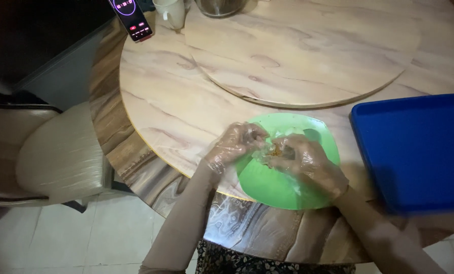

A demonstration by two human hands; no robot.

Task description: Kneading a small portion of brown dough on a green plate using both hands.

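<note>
A green plate (277, 190) lies on the round marbled table (176, 101) near its front edge. Both hands wear thin clear plastic gloves and meet over the plate. My left hand (234, 144) and my right hand (308, 162) pinch a small pale, orange-brown lump of food (276, 150) between their fingertips. The lump is blurred and mostly hidden by the fingers.
A blue tray (414, 152) lies right of the plate. A raised round turntable (303, 50) fills the table's middle. At the far edge are a phone with a lit screen (131, 19), a white cup (170, 12) and a metal pot (219, 6). A beige chair (54, 152) stands left.
</note>
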